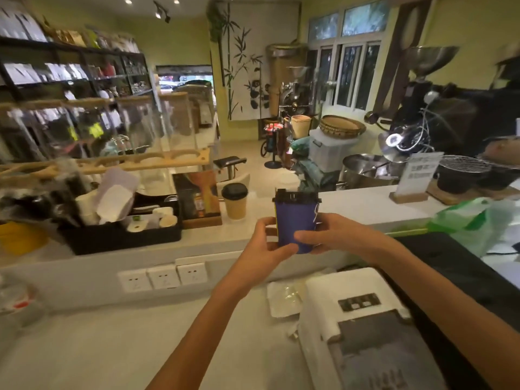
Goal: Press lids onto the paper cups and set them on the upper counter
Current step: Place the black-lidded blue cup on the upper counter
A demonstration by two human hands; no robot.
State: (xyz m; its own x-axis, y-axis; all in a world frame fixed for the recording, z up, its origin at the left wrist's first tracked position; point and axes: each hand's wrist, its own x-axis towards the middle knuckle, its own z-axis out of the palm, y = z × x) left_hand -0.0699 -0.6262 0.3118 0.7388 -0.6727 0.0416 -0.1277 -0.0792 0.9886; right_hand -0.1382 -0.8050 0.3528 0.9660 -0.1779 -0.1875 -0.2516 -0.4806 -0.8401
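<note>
A blue paper cup (294, 218) with a black lid (295, 195) on top is held upright in the air at the front edge of the upper counter (365, 205). My left hand (266, 243) grips its lower left side and my right hand (329, 235) wraps its lower right side. A tan paper cup (235, 206) with a black lid stands upright on the upper counter, to the left of the blue cup.
A black tray (123, 237) of lids and paper goods sits on the upper counter at left. A white machine (363, 325) stands on the lower counter at right, wall sockets (163, 277) below the ledge. A sign stand (416, 178) and a green bag (475, 220) lie at right.
</note>
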